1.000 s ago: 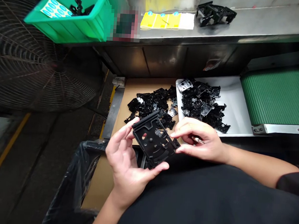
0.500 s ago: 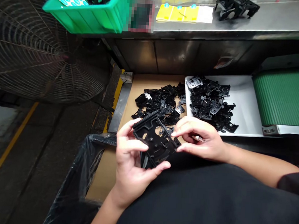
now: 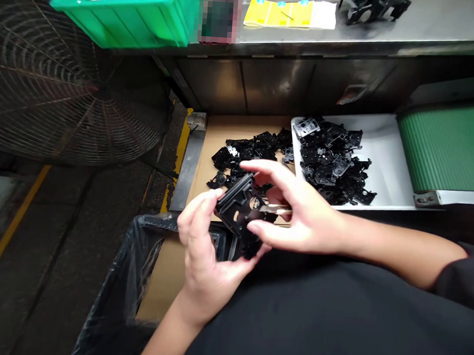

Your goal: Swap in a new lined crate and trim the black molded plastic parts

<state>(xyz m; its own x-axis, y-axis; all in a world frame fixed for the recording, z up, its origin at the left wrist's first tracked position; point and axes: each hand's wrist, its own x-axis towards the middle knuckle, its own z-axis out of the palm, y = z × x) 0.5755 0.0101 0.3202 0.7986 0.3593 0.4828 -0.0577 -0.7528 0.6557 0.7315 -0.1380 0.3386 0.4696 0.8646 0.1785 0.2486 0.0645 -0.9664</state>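
My left hand [image 3: 209, 245] grips a flat black plastic part [image 3: 240, 218] by its edges, fingers on the far side and thumb along the bottom edge. The part is tilted and has cut-outs and a raised ridge along its upper left edge. Over its right side is my right hand [image 3: 299, 211], with a slim metal tool [image 3: 276, 208] between its fingers. The tool points left across the face of the part. Its exact kind I cannot make out. My right thumb lies over the part, and the index finger arches above its top edge.
Loose black parts lie on cardboard [image 3: 216, 130] and in a white tray [image 3: 386, 154]. A green conveyor belt [image 3: 451, 145] is right, a large fan [image 3: 93, 88] left. A plastic-lined bin [image 3: 114, 282] stands below. The shelf bears a green bin [image 3: 130, 21] and yellow sheets [image 3: 277, 14].
My right hand has moved left over the black part, and the metal tool has swung out from its palm onto the part. The left hand keeps its grip as the part turns slightly.
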